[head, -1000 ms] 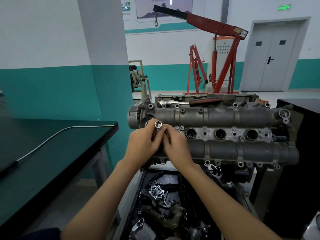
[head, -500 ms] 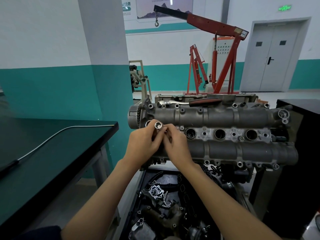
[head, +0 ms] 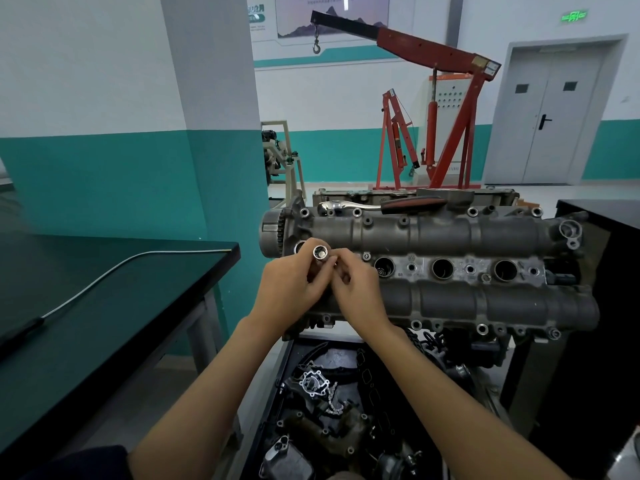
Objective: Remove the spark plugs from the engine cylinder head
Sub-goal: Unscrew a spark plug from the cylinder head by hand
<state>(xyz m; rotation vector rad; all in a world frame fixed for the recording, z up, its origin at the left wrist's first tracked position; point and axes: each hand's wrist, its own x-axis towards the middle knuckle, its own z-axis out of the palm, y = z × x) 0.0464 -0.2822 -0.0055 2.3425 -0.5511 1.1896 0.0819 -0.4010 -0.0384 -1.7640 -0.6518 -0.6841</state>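
Left hand (head: 292, 289) and right hand (head: 358, 289) both pinch spark plug socket (head: 320, 252) at cylinder head (head: 450, 233) left end – position unchanged, likely twisting plug out by fingers

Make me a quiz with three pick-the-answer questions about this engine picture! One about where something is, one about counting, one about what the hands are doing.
1. Where does the ratchet wrench lie?
A. on the far edge of the cylinder head
B. on the black table
C. in the parts tray

2. How many open spark plug wells show to the right of the hands?
A. one
B. three
C. five

3. What do the hands do with the socket?
A. leave it lying
B. both hold it
C. drop it

Answers:
1 A, it rests beyond the upper cam cover.
2 B, three round holes sit in a row.
3 B, the left hand and right hand both have fingers on it.
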